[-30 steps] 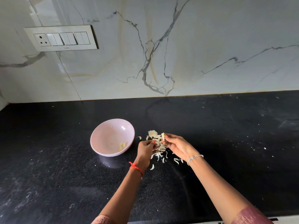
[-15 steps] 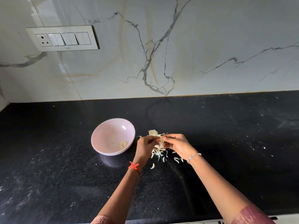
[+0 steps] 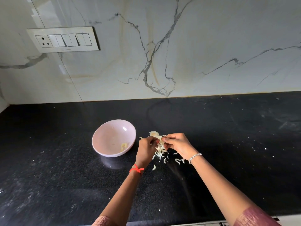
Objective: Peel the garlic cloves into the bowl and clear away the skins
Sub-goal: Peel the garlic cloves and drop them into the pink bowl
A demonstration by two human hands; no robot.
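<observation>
Head view shows the peeling step in progress: the left hand (image 3: 147,148) and right hand (image 3: 176,144) meet just right of the pink bowl (image 3: 104,137), fingers of both pinched together on a garlic clove (image 3: 161,142) held above the pile of skins (image 3: 160,154) on the black counter (image 3: 228,144). A few peeled cloves (image 3: 123,146) lie in the bowl. The next move likely requires stripping the remaining skin, then carrying the clove left over the rim.

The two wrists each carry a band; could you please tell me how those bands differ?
The left wrist's band is a red-orange thread tied in a knot; the right wrist's bracelet is a silver metal chain. The thread looks soft and matte, the chain shiny. Both sit close around the wrist.
</observation>
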